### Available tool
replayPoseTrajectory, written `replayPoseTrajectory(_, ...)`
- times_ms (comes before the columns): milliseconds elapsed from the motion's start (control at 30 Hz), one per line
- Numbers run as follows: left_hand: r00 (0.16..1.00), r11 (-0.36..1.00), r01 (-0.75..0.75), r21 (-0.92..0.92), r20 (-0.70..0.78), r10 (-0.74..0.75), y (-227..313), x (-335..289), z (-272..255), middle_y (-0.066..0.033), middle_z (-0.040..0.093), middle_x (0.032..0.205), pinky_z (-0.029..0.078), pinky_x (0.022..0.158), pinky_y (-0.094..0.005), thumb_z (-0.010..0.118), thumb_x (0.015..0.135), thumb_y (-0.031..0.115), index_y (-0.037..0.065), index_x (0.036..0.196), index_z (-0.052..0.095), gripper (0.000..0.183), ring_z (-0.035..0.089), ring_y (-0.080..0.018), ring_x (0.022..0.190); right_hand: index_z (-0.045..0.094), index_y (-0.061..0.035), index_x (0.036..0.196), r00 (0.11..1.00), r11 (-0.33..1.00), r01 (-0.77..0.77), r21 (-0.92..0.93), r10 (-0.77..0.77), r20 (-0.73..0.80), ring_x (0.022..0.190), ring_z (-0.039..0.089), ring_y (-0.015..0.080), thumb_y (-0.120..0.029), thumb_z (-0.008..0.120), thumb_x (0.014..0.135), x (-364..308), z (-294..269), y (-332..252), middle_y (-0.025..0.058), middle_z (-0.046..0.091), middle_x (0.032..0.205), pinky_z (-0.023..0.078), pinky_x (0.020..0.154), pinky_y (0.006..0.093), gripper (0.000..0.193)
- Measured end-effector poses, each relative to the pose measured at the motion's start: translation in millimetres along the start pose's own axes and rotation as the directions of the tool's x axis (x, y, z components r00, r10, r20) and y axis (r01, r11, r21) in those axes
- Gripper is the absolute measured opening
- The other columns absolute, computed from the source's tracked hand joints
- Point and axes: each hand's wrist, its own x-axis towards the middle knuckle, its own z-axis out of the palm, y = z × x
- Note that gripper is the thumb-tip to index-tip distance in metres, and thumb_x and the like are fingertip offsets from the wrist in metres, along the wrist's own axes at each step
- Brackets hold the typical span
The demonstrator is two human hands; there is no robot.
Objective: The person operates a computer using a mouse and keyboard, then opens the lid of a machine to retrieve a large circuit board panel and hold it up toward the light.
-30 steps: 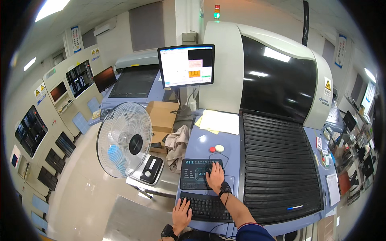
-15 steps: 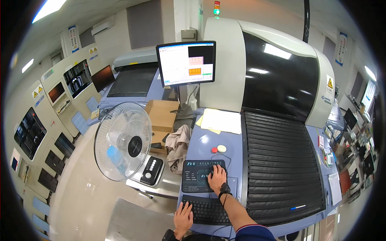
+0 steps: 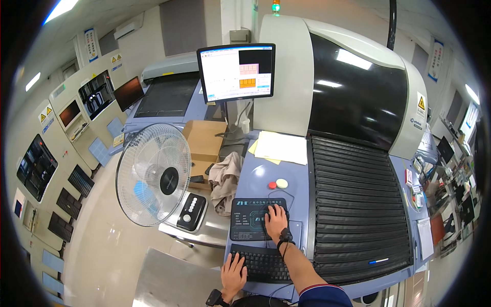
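Observation:
My right hand (image 3: 276, 223) lies curved over a computer mouse on a black printed mouse pad (image 3: 245, 230); the palm and fingers hide nearly all of the mouse. A dark band circles that wrist. At the left end of the black keyboard (image 3: 263, 265), my left hand (image 3: 233, 275) rests with its fingers spread on the edge keys, holding nothing. Beyond them, a lit monitor (image 3: 236, 71) shows a program window with pink and orange blocks.
A red button (image 3: 272, 185) and a pale button (image 3: 282, 183) sit above the pad, below white papers (image 3: 280, 147). Right of the keyboard lies a ribbed black cover (image 3: 360, 210) with a pen (image 3: 379, 261). A fan (image 3: 153, 174), cardboard box (image 3: 204, 138) and crumpled cloth (image 3: 225, 176) stand left.
The view has tilted slightly down, so the scene sits a little higher. Both hands stay in place on the mouse and keyboard. A small green patch on the monitor now looks light blue.

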Motion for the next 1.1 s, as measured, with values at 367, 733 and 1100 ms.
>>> replayPoseTrajectory(367, 0.999, 1.0, 0.008, -0.018, 0.042, -0.008, 6, -1, -5, -0.0136, 0.061, 0.14, 0.04, 0.106, -0.0499, 0.061, 0.093, 0.023, 0.008, 0.126, 0.069, 0.037, 0.046, -0.0389, 0.138, 0.061, -0.0037, 0.127, 1.0, 1.0, 0.019, -0.022, -0.019, 0.011, 0.125, 0.05, 0.0423, -0.019, 0.064, 0.094, -2, 1, 2, 0.0203, 0.055, 0.135, 0.045, 0.104, 0.0509, 0.036)
replayPoseTrajectory(733, 0.999, 0.998, 0.037, -0.059, -0.021, -0.038, -3, 0, 0, -0.009, 0.066, 0.134, 0.044, 0.099, -0.0475, 0.063, 0.092, 0.025, 0.01, 0.12, 0.072, 0.033, 0.05, -0.0362, 0.135, 0.062, -0.0051, 0.127, 1.0, 1.0, 0.003, -0.02, -0.004, -0.03, 0.124, 0.051, 0.0417, -0.019, 0.066, 0.091, 0, 9, -1, 0.0205, 0.056, 0.134, 0.046, 0.103, 0.0507, 0.039)
replayPoseTrajectory(1100, 1.0, 0.999, 0.016, -0.047, -0.026, -0.018, 7, 2, -8, -0.0077, 0.067, 0.133, 0.044, 0.1, -0.0453, 0.061, 0.093, 0.025, 0.011, 0.119, 0.073, 0.032, 0.052, -0.035, 0.134, 0.06, -0.0052, 0.127, 0.999, 0.999, -0.039, -0.027, 0.038, -0.027, 0.125, 0.051, 0.0411, -0.017, 0.068, 0.088, -1, 3, -1, 0.02, 0.057, 0.133, 0.047, 0.103, 0.0496, 0.042)
